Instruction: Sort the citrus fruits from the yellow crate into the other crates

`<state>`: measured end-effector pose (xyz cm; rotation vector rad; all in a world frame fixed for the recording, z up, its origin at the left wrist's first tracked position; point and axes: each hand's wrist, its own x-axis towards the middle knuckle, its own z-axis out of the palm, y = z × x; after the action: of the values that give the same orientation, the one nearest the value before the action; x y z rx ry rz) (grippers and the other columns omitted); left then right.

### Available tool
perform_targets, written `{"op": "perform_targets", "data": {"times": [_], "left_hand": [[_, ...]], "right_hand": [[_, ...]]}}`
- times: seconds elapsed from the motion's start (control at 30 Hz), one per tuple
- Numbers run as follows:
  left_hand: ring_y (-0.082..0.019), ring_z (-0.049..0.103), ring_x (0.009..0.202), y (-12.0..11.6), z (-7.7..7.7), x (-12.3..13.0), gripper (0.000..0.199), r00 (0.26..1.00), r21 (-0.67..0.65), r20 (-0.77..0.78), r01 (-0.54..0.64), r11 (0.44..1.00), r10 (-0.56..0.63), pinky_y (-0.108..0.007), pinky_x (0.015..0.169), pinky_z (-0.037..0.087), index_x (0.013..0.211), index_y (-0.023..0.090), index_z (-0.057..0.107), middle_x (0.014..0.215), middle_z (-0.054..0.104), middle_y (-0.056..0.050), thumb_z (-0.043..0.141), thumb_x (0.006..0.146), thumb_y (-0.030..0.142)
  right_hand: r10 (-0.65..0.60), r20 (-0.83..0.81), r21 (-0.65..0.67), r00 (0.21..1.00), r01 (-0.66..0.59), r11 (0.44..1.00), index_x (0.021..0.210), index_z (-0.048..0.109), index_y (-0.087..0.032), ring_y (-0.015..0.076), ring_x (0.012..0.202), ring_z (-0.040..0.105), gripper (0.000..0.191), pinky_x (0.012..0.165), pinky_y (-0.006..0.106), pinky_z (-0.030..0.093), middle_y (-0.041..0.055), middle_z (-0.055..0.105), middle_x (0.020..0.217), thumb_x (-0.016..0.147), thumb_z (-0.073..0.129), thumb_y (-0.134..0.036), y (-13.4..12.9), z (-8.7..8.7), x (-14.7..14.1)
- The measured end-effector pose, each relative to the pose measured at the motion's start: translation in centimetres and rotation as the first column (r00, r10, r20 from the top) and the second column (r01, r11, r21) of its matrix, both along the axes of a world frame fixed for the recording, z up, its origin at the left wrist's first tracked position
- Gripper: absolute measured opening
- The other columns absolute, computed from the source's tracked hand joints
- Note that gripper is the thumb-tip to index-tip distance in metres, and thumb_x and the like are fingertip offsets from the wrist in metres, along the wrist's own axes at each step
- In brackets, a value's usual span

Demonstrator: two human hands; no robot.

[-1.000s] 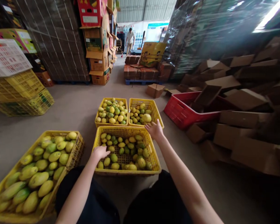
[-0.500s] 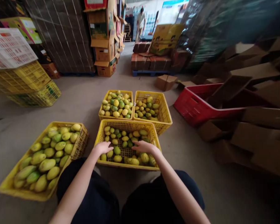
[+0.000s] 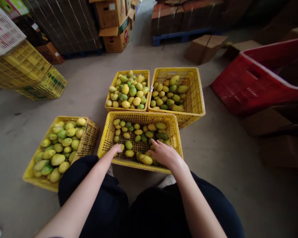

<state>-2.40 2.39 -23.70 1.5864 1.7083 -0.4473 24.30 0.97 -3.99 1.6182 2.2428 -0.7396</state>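
Note:
Yellow and green lemons lie scattered in a yellow plastic crate [image 3: 177, 138] between my knees, its slatted bottom showing. My left hand [image 3: 116, 149] is down in its near left corner, fingers curled against a lemon [image 3: 122, 147]; the fingertips are partly hidden. Over the right part of the crate, my right hand [image 3: 164, 152] is open, fingers spread just above or touching several lemons; its palm hides some of them. Behind stand a crate heaped with lemons [image 3: 125, 89] and a partly filled crate [image 3: 197, 92]. Another full crate [image 3: 28, 177] sits beside my left knee.
Stacked yellow crates [image 3: 20, 66] with a white crate [image 3: 3, 29] on top stand at the left. A red crate [image 3: 235, 79] and cardboard boxes [image 3: 283, 152] take up the right. Farther off are a cardboard box [image 3: 205, 49] and a blue pallet [image 3: 181, 35] with stacked goods.
My view has tipped down and come nearer the crates. My left hand has reached lower into the near left corner; my right hand has moved nearer the lemons at the near right.

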Motion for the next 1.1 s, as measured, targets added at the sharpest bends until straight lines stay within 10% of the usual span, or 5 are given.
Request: {"op": "perform_targets", "data": {"times": [0.37, 0.6, 0.83, 0.97, 1.1], "left_hand": [[-0.037, 0.041, 0.132, 1.8, -7.0, 4.0, 0.082, 0.982, 0.091, -0.085, -0.162, 0.983, 0.170, -0.043, 0.105, 0.034, 0.143, 0.019, 0.031, 0.145, 0.038, -0.019, 0.073, 0.073, 0.028], [-0.034, 0.051, 0.122, 3.0, -5.8, 4.6, 0.072, 0.944, 0.100, 0.073, -0.329, 0.939, 0.323, -0.041, 0.102, 0.039, 0.128, 0.014, 0.048, 0.135, 0.050, -0.021, 0.080, 0.064, 0.014], [-0.021, 0.065, 0.098, 7.9, 3.7, 6.2, 0.064, 0.823, 0.003, 0.482, -0.345, 0.938, 0.301, -0.033, 0.088, 0.052, 0.119, 0.017, 0.056, 0.108, 0.068, -0.009, 0.084, 0.063, 0.028], [-0.026, 0.059, 0.113, 9.3, 14.4, 8.2, 0.074, 0.503, 0.174, 0.863, -0.201, 0.964, -0.050, -0.039, 0.098, 0.047, 0.130, 0.022, 0.052, 0.121, 0.063, -0.007, 0.082, 0.064, 0.040], [-0.029, 0.039, 0.136, 8.1, 21.9, 9.3, 0.069, 0.430, 0.370, 0.849, -0.072, 0.926, -0.306, -0.041, 0.110, 0.035, 0.137, 0.030, 0.048, 0.140, 0.050, -0.002, 0.073, 0.075, 0.046]], "right_hand": [[-0.039, -0.029, -0.002, 0.999, 0.039, 0.999, 0.146, 0.037, -0.007, 0.0341, 0.123, 0.054, 0.059, 0.103, 0.047, 0.039, 0.0232, 0.049, 0.140, 0.093, 0.045, -0.032, 0.7, 0.2, -0.8], [-0.073, 0.020, -0.037, 0.997, 0.074, 0.997, 0.145, 0.038, -0.007, 0.0345, 0.113, 0.060, 0.058, 0.095, 0.045, 0.044, 0.0232, 0.055, 0.133, 0.094, 0.044, -0.034, 0.6, 0.1, -0.3], [-0.386, -0.273, 0.000, 0.881, 0.401, 0.916, 0.142, 0.037, -0.007, 0.0360, 0.116, 0.058, 0.064, 0.094, 0.049, 0.044, 0.0260, 0.058, 0.126, 0.091, 0.050, -0.043, 2.6, 0.5, 0.1], [-0.604, -0.763, -0.291, 0.231, 0.711, 0.640, 0.141, 0.034, -0.021, 0.0290, 0.117, 0.057, 0.072, 0.091, 0.043, 0.050, 0.0166, 0.049, 0.140, 0.082, 0.054, -0.057, 3.3, 1.5, 0.4], [-0.692, -0.660, -0.748, -0.293, 0.339, 0.570, 0.124, 0.052, -0.028, 0.0250, 0.097, 0.066, 0.058, 0.073, 0.039, 0.057, 0.0071, 0.063, 0.120, 0.078, 0.053, -0.063, 2.7, 2.8, 0.9]]}}
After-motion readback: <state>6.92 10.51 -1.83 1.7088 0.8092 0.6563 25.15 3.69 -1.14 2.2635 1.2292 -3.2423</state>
